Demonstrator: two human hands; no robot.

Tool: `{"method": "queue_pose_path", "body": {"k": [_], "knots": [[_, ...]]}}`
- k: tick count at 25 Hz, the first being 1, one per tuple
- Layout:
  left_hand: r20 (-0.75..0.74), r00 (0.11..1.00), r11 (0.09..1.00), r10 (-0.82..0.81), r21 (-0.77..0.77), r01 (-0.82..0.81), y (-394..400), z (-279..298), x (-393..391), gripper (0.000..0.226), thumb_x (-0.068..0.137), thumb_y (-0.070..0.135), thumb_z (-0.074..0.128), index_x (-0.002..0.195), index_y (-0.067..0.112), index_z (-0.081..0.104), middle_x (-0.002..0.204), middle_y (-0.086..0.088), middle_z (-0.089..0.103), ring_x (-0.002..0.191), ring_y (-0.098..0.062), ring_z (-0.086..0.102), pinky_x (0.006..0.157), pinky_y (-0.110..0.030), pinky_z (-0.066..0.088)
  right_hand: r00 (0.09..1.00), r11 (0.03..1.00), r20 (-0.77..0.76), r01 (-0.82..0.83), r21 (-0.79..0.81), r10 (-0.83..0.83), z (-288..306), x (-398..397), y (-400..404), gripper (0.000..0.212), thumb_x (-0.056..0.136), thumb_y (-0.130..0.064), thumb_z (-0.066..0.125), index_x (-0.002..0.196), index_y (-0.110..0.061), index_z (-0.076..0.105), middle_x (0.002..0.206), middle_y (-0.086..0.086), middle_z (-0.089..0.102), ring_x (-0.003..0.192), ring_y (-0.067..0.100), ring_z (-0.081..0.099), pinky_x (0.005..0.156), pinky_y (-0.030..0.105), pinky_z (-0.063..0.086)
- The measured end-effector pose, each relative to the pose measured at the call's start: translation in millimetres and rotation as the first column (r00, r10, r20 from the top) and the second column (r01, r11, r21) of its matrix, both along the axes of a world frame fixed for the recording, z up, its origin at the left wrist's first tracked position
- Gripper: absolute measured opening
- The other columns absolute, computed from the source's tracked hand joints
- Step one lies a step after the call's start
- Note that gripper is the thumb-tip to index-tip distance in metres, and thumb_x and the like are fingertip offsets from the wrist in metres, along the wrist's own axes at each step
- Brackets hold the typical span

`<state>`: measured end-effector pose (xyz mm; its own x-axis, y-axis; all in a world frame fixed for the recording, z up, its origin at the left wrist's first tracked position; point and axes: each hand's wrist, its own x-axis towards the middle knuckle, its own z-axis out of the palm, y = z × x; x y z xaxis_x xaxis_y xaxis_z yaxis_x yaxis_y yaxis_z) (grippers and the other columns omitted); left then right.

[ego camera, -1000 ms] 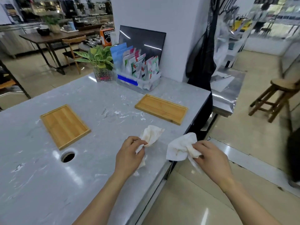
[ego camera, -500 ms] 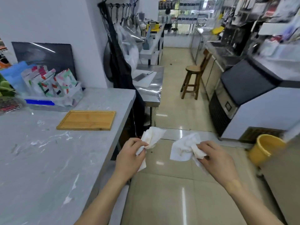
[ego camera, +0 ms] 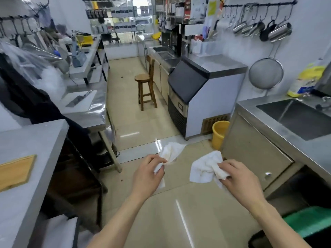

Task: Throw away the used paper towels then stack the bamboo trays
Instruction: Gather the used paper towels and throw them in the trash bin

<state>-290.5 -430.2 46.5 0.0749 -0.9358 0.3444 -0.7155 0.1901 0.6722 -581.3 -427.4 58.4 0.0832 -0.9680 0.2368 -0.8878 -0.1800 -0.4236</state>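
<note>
My left hand (ego camera: 147,173) pinches a crumpled white paper towel (ego camera: 172,151) that sticks up from its fingers. My right hand (ego camera: 239,178) grips a second, larger white paper towel (ego camera: 202,169). Both hands are held out over the tiled floor, apart from each other. One bamboo tray (ego camera: 16,171) lies on the grey marble counter (ego camera: 32,138) at the far left, cut off by the frame edge. The other tray is out of view.
A yellow bucket (ego camera: 219,134) stands on the floor beside an ice machine (ego camera: 200,90). A steel sink counter (ego camera: 279,122) runs along the right, with a green-lined bin (ego camera: 308,221) below it. A wooden stool (ego camera: 146,90) stands further down the aisle.
The view has swung right, away from the marble counter and toward the aisle and sink. Both hands left the counter edge and carry the towels out over the floor.
</note>
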Motion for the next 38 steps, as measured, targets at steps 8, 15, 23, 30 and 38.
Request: {"method": "queue_pose_path", "body": {"k": [8,15,23,30,38], "knots": [[0.029,0.956,0.953,-0.292,0.095,0.288,-32,-25,-154,0.029,0.086,0.021,0.061,0.107,0.041,0.061,0.111,0.024,0.057,0.101,0.001,0.053,0.073,-0.025,0.046,0.958,0.957,-0.002,0.286,0.044,-0.286,-21,-141,59,0.027,0.077,-0.033,0.070,0.099,-0.043,0.059,0.100,-0.023,0.060,0.090,0.006,0.053,0.057,0.030,0.046],[0.027,0.847,0.833,-0.532,0.196,0.517,-45,-37,-241,0.034,0.086,0.027,0.057,0.117,0.041,0.053,0.111,0.026,0.053,0.101,0.002,0.052,0.075,-0.021,0.043,0.869,0.863,-0.061,0.495,0.102,-0.491,-41,-205,104,0.035,0.078,-0.034,0.068,0.109,-0.045,0.056,0.105,-0.023,0.060,0.092,0.008,0.055,0.064,0.033,0.052],[0.080,0.663,0.657,-0.745,0.258,0.708,-69,-57,-328,0.033,0.086,0.028,0.059,0.119,0.033,0.059,0.113,0.016,0.059,0.097,-0.006,0.056,0.075,-0.028,0.049,0.721,0.702,-0.093,0.690,0.173,-0.686,-56,-235,139,0.042,0.079,-0.031,0.067,0.116,-0.047,0.053,0.107,-0.024,0.060,0.093,0.008,0.054,0.061,0.027,0.048],[0.114,0.465,0.477,-0.878,0.308,0.823,-89,-74,-394,0.034,0.084,0.027,0.059,0.117,0.035,0.059,0.111,0.015,0.059,0.094,-0.006,0.054,0.066,-0.022,0.036,0.538,0.505,-0.116,0.833,0.227,-0.835,-71,-246,150,0.047,0.080,-0.027,0.064,0.124,-0.041,0.052,0.110,-0.019,0.060,0.094,0.011,0.054,0.060,0.027,0.045],[0.143,0.231,0.267,-0.963,0.358,0.895,-93,-105,-452,0.034,0.085,0.026,0.057,0.118,0.033,0.057,0.115,0.014,0.057,0.100,-0.007,0.053,0.067,-0.024,0.041,0.378,0.317,-0.159,0.895,0.314,-0.912,-101,-249,164,0.050,0.081,-0.026,0.059,0.128,-0.039,0.049,0.114,-0.016,0.059,0.100,0.012,0.055,0.061,0.027,0.043]]}}
